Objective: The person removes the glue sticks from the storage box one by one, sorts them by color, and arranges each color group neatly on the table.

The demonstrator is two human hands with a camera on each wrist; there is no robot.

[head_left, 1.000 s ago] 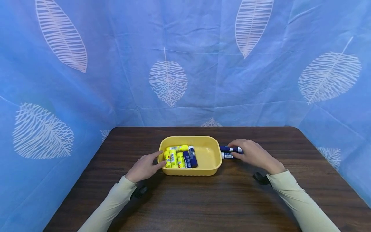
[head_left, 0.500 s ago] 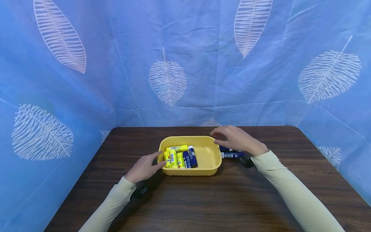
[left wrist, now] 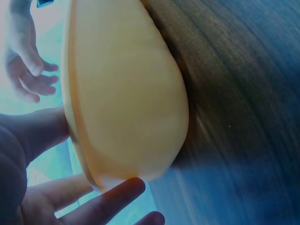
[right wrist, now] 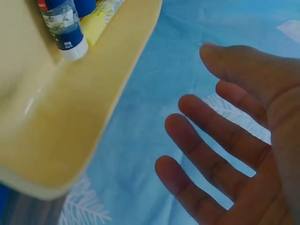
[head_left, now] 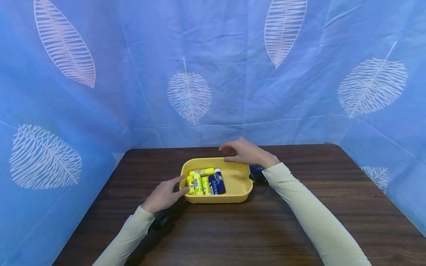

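Note:
A yellow plastic tray [head_left: 216, 199] stands on the dark table, holding yellow glue sticks [head_left: 198, 184] and blue glue sticks [head_left: 219, 181] at its left side. My left hand [head_left: 163, 195] holds the tray's left end, its thumb and forefinger over the rim and another finger against the outer wall, as the left wrist view shows. Over the back right rim hovers my right hand [head_left: 244, 151], with nothing in it and its fingers loosely spread [right wrist: 206, 159]. Right of the tray, a dark blue glue stick [head_left: 255, 169] shows partly behind the right wrist.
The wood-grain table [head_left: 213, 232] reaches back to a blue cloth [head_left: 226, 92] printed with white leaves. Each wrist carries a small black camera, the left one [head_left: 160, 222] near the tabletop. Inside the tray, the right half shows bare floor [head_left: 237, 183].
My right hand has left the blue glue sticks on the table's right and moved left, empty, over the tray's back rim. My left hand stays at the tray's left end.

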